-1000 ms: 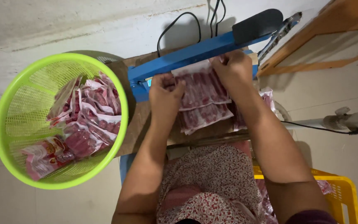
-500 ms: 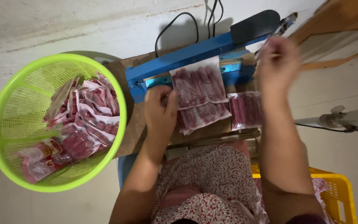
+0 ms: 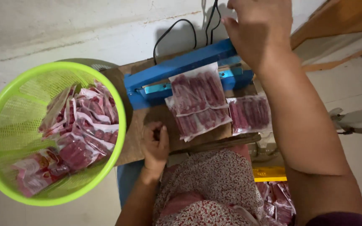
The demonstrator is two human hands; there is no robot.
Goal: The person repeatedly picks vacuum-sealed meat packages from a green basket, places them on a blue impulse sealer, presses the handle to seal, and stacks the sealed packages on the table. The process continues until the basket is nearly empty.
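While the right hand (image 3: 259, 31) grips the blue metal heat-sealer bar (image 3: 181, 65), clear plastic packets of red sausages (image 3: 197, 100) lie under it; left hand (image 3: 156, 144), loosely clenched, rests just beside them, green mesh basket (image 3: 5, 167) further left.

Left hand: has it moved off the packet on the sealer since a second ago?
Yes. The left hand has drawn back from the blue sealer toward the body, resting on the wooden board, packet-free.

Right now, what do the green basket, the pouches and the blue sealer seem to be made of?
Green basket: moulded plastic, matte, with fine mesh walls. Pouches: thin clear plastic film, glossy, red contents showing through. Blue sealer: probably painted metal, smooth and even in colour, though it could be plastic.
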